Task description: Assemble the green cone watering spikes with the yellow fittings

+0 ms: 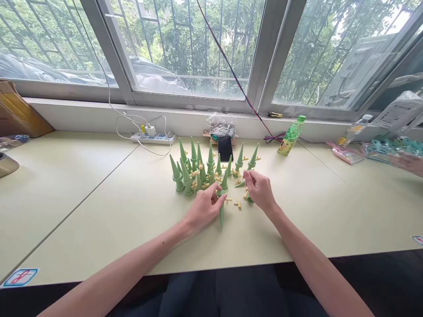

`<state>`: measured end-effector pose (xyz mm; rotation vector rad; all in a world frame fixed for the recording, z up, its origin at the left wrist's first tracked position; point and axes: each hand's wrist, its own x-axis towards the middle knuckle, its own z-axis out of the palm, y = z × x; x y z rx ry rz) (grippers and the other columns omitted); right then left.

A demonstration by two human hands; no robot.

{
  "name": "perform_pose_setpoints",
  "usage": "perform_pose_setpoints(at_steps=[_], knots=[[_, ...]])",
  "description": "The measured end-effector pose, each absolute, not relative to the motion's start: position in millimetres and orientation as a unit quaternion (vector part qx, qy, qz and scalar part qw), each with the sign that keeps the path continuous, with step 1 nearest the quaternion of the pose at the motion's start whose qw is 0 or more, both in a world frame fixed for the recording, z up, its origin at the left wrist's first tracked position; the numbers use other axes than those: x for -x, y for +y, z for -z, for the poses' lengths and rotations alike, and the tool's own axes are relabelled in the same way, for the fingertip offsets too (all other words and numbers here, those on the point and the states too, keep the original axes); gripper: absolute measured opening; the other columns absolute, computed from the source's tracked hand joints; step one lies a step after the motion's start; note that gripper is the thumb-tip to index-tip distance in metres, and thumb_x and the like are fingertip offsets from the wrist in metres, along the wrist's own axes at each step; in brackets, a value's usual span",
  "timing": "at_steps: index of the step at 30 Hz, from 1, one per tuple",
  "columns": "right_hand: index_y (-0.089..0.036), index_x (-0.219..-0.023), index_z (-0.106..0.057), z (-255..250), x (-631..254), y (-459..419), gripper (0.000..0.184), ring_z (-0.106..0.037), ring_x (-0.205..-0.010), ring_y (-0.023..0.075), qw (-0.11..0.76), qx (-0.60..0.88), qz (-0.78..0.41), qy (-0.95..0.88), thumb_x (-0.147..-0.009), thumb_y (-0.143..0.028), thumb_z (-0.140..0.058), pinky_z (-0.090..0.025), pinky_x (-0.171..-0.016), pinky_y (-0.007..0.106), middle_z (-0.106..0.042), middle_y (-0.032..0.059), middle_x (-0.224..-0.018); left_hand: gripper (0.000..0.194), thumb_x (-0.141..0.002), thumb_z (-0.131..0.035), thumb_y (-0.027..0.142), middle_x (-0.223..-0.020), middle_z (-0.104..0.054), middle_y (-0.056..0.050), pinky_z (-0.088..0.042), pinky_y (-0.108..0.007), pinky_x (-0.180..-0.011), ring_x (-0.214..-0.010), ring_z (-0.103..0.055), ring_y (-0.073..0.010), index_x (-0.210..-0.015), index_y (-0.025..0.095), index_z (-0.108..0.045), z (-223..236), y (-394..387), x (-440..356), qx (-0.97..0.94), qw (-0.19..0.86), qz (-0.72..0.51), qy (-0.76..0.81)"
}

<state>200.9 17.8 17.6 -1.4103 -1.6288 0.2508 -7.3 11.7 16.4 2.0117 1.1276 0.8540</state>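
Observation:
My left hand (205,206) is at the near edge of a cluster of green pointed cones (187,179). Its thumb and fingers close around the collar of one green cone (221,215), whose tip points toward me. My right hand (259,189) is curled shut to the right of the cluster, fingertips pinched together; what they hold, if anything, is too small to name. Below that hand a round green piece (250,199) is partly covered. Small yellow T-shaped pegs (238,204) lie between the hands and stick out among the upright cones.
Behind the cones lies a black phone (225,148) before a box with clear plastic wrap (220,124). A power strip (155,139) with white cables is at back left. A green-capped bottle (291,136) stands at back right. Another person's hand (410,163) touches bagged parts far right.

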Motion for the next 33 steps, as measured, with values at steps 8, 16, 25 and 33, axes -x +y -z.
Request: perform_pose_setpoints(at_steps=[8, 16, 25, 33], knots=[[-0.021, -0.074, -0.057, -8.7, -209.4, 23.2, 0.016, -0.053, -0.063, 0.0157, 0.374, 0.567, -0.083, -0.729, -0.089, -0.028, -0.056, -0.040, -0.064, 0.027, -0.061, 0.0007, -0.068, 0.018, -0.095, -0.049, 0.037, -0.053, -0.049, 0.007, -0.031, -0.024, -0.053, -0.047, -0.042, -0.0112, -0.098, 0.020, -0.055, -12.8, 10.9, 6.8, -0.819, 0.288, -0.283, 0.408], [-0.020, -0.086, -0.060, -13.8, -209.3, 17.9, 0.009, -0.055, -0.066, 0.0147, 0.309, 0.556, -0.071, -0.768, -0.078, -0.017, -0.057, -0.041, -0.070, 0.030, -0.063, 0.0025, -0.084, 0.017, -0.095, -0.047, 0.033, -0.055, -0.051, 0.005, -0.032, -0.024, -0.054, -0.050, -0.046, -0.0140, -0.098, 0.022, -0.059, -9.9, 13.2, 9.4, -0.844, 0.227, -0.231, 0.428], [-0.020, -0.085, -0.056, -23.1, -210.9, 9.6, 0.017, -0.055, -0.074, 0.0159, 0.234, 0.504, -0.089, -0.826, -0.070, -0.012, -0.055, -0.037, -0.078, 0.033, -0.062, 0.0017, -0.088, 0.020, -0.097, -0.044, 0.029, -0.055, -0.050, 0.005, -0.033, -0.025, -0.055, -0.049, -0.047, -0.0142, -0.108, 0.021, -0.059, -13.6, 12.0, 9.3, -0.844, 0.188, -0.243, 0.439], [-0.020, -0.084, -0.055, -27.1, -214.6, 8.3, 0.015, -0.057, -0.081, 0.0186, 0.201, 0.513, -0.071, -0.831, -0.071, -0.013, -0.054, -0.034, -0.081, 0.034, -0.060, 0.0018, -0.084, 0.021, -0.098, -0.043, 0.030, -0.052, -0.045, 0.007, -0.033, -0.023, -0.053, -0.046, -0.043, -0.0114, -0.102, 0.019, -0.061, -14.6, 10.6, 8.6, -0.831, 0.210, -0.309, 0.413]])
